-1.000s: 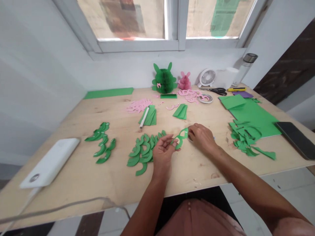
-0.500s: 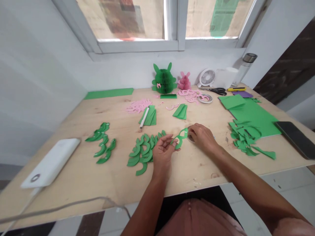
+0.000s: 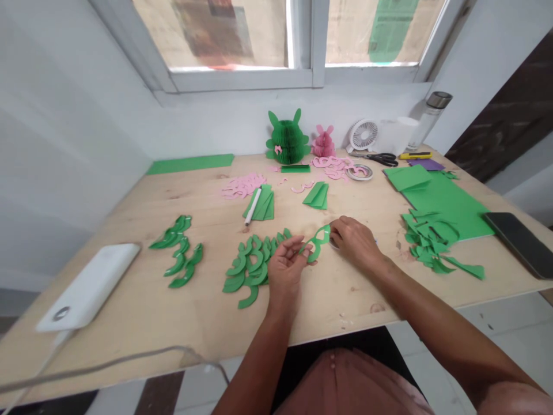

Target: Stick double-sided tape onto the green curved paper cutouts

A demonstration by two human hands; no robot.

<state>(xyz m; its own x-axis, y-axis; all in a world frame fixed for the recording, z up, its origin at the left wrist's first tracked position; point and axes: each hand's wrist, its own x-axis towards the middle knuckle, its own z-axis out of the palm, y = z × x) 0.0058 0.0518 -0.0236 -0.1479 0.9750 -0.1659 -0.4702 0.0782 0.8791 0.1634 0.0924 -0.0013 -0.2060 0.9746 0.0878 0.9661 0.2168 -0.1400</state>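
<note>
My left hand [image 3: 287, 264] pinches the lower left end of a curved green paper piece [image 3: 318, 245] above the wooden table. At the piece's upper right end is my right hand [image 3: 352, 239], its fingers pressed together; whether they grip the paper or something small is hidden. Behind those fingers part of a roll [image 3: 334, 242] shows. A pile of curved green cutouts [image 3: 253, 265] lies just left of my left hand. Farther left, several joined green curved pieces [image 3: 181, 251] rest with small shiny spots on them.
White power bank [image 3: 90, 288] with a cable at the left. Green scraps [image 3: 427, 239], green sheets [image 3: 453, 202] and a phone [image 3: 521, 242] at the right. Behind are a pen [image 3: 253, 206], pink cutouts [image 3: 244, 186], green paper figure [image 3: 287, 141], tape roll [image 3: 359, 172], scissors [image 3: 382, 159], bottle [image 3: 430, 121].
</note>
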